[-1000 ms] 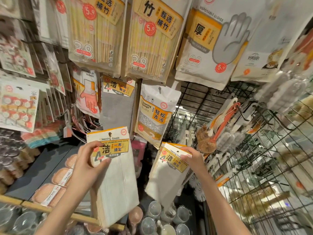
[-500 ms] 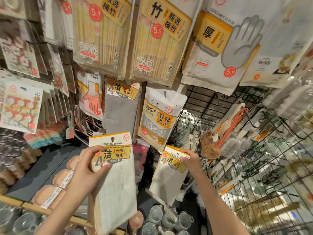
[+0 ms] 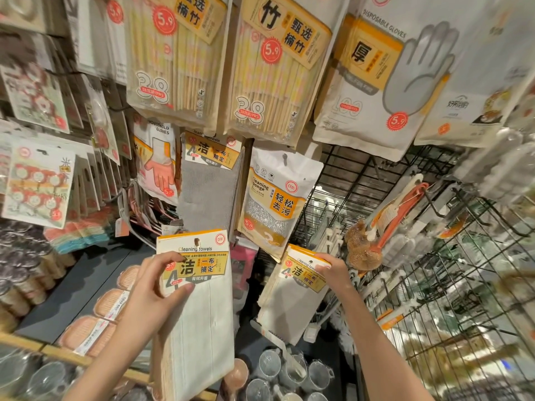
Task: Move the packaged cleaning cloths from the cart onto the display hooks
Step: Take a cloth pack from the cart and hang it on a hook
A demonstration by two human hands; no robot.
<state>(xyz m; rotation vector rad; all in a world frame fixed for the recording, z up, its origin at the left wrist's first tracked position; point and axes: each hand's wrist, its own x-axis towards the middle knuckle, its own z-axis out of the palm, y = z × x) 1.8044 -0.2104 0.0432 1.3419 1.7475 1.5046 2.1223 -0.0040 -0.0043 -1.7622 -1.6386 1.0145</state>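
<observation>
Two packs in hand: one cleaning-towel pack per hand, both held up below the hanging display.
Far left: carded goods on hooks (image 3: 37, 183), blurred; a dark shelf (image 3: 72, 287) below them.
Left hand (image 3: 153, 293): closed on the left towel pack (image 3: 199, 319), thumb across the yellow label, fingers wrapped behind the left edge.
Left towel pack, look: white header card reading "Cleaning towels", yellow-orange top strip, hang hole at top centre, pale cream cloth below the label.
Left towel pack, axis: long axis near vertical, header up, face toward the camera.
Centre, hung stock: grey towel pack (image 3: 210, 195) on the display directly above the left pack; sponge pack (image 3: 272, 206) just right of it.
Right towel pack (image 3: 292, 302), look: same card and label, greyish-white cloth.
Right towel pack, axis: long axis tilted, header up and to the right, bottom swinging down-left.
Right hand (image 3: 333, 270): pinched on the top right corner of the header card, fingers curled over it.
Right: black wire grid (image 3: 463, 285) with brushes (image 3: 364, 247) hanging on it.
Below: clear cups (image 3: 289, 371) under both packs.
</observation>
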